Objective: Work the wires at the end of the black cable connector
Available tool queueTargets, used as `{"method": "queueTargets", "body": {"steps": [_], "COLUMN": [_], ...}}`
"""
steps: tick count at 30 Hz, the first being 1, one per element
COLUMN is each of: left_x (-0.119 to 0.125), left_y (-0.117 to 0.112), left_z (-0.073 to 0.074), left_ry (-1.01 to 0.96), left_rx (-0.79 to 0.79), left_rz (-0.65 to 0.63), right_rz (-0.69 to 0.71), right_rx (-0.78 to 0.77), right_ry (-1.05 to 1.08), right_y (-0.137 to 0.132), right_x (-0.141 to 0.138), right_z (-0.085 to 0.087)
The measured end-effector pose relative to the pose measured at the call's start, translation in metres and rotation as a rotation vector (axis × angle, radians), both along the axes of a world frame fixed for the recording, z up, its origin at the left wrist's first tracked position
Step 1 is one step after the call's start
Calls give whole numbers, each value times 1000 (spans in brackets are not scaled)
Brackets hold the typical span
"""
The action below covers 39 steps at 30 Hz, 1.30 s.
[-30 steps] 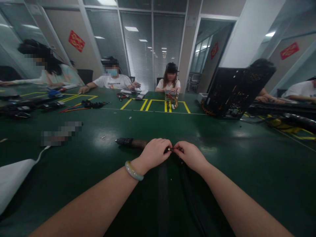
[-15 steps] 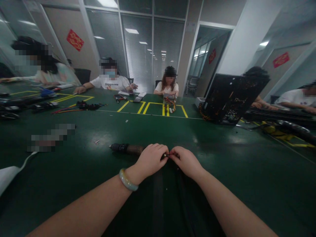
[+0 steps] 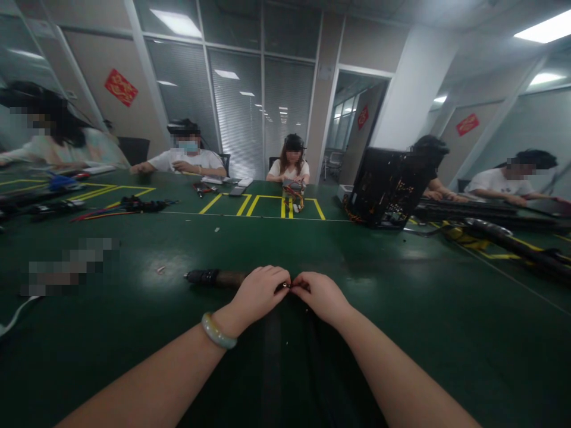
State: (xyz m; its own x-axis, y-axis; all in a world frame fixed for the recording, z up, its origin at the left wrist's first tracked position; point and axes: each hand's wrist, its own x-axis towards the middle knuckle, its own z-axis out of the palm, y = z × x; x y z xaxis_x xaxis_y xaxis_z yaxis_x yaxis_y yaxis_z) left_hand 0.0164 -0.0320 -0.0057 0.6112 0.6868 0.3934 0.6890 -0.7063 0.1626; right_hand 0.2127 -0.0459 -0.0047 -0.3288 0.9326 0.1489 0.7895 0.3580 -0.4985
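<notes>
My left hand [image 3: 260,295] is closed, its fingertips curled round a small dark piece [image 3: 284,286] with a shiny spot at its end. Thumb and fingers of my right hand [image 3: 323,297] are pinched together right against my left fingertips. What lies between the right fingers is too small and hidden to name. Behind my left hand a dark, pen-shaped power screwdriver [image 3: 212,277] rests on the green table [image 3: 401,333], tip to the left. My hand covers its right end. A bangle [image 3: 218,331] circles my left wrist.
A blurred-out item [image 3: 69,266] with a white cord lies at left. Cable bundles [image 3: 140,204] are farther back. A black computer case [image 3: 381,187] stands back right, beside a long black bundle [image 3: 513,238]. Several people sit around the table, one with a wired unit [image 3: 294,189].
The view has swung a little to the right and upward. My hands keep nearly the same closed pose. Across the table, the masked person has drawn one hand in toward the chest.
</notes>
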Motion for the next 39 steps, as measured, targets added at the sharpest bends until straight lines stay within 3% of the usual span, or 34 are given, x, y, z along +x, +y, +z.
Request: {"method": "queueTargets", "body": {"steps": [10, 17, 29, 39], "left_x": [1, 2, -2, -6], "left_y": [-3, -5, -2, -1], "left_z": [-3, 0, 0, -2], "left_ry": [-33, -33, -36, -67], "left_rx": [26, 35, -2, -41], "left_rz": [10, 8, -15, -69], "right_rz": [-51, -88, -63, -39], "right_rx": [-62, 16, -90, -106], "right_ry": [-46, 27, 181, 149], "right_y": [-7, -3, 1, -2], "right_x": [5, 3, 2, -1], "right_z": [-2, -4, -9, -4]}}
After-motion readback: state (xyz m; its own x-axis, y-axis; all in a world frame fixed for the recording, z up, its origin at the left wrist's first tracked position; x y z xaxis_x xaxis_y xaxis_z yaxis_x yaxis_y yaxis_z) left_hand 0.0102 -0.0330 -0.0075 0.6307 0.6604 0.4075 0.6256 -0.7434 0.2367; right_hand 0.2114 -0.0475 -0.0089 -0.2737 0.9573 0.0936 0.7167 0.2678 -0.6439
